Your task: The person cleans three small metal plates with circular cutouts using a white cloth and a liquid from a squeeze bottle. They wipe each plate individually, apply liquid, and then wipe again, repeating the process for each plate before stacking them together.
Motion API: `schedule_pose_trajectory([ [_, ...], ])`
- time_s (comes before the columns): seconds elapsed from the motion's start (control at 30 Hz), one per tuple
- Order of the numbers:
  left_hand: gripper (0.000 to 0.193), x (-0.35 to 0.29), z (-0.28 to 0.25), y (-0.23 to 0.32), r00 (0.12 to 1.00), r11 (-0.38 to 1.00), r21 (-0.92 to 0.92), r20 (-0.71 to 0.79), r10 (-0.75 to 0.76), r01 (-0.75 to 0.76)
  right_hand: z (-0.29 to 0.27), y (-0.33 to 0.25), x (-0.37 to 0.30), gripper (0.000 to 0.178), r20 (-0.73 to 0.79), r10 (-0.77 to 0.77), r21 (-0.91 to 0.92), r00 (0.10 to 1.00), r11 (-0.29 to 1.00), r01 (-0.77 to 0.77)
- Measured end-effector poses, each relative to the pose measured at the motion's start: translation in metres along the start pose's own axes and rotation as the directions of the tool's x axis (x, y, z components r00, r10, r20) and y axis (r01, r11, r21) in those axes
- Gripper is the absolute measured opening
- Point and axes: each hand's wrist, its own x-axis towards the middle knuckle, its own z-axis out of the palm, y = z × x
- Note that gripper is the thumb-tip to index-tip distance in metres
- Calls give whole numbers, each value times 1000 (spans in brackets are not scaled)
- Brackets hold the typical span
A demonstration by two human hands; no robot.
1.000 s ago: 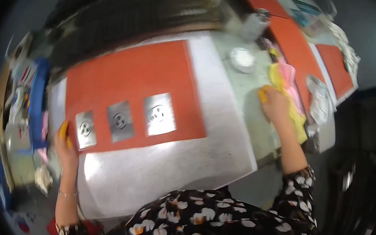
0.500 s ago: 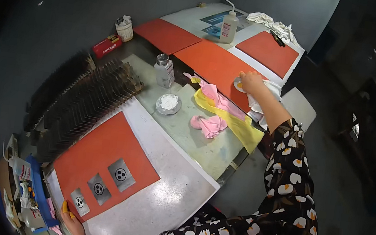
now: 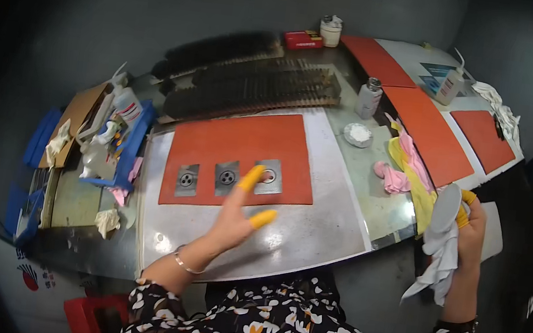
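Observation:
Three small square metal plates, each with a dark ring mark, lie in a row on an orange mat: a left plate (image 3: pixel 187 180), a middle plate (image 3: pixel 226 177) and a right plate (image 3: pixel 272 186). My left hand (image 3: pixel 234 212) reaches over the mat with yellow-covered fingers apart, its index finger in front of the right plate; I cannot tell whether it touches. At the right, off the table's front edge, my right hand (image 3: pixel 470 228) grips a flat grey round disc (image 3: pixel 446 208) with a white cloth (image 3: pixel 440 254) hanging below it. The yellow-covered fingers curl behind the disc.
Black-finned racks (image 3: pixel 263 86) stand behind the orange mat (image 3: pixel 243 140). To its right are a dish of white material (image 3: pixel 358 134), a clear bottle (image 3: pixel 369 99), pink cloth (image 3: pixel 393 179) and yellow cloth (image 3: pixel 420 202). A blue tray (image 3: pixel 139 144) with bottles stands left.
My view has swung left. My right hand has lifted the disc and white cloth off the far orange mat and come nearer. My left hand has moved from the mat's corner to over the plates.

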Motion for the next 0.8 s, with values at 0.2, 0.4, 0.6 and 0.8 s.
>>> schedule_pose_trajectory([
  [0.2,95,-8,37,36,968,943,-304,244,-62,137,200,49,-73,25,289,-112,535,951,842,-63],
  [0.4,66,-64,8,-2,981,796,-580,27,-192,172,270,64,-93,26,546,-61,579,836,749,-323],
  [0.6,42,-73,22,-22,983,779,-622,-87,-164,75,263,76,-101,29,525,-95,328,846,940,-98],
  [0.8,29,-56,17,-11,981,802,-565,129,-148,195,189,56,-95,60,467,-95,-239,879,944,229],
])
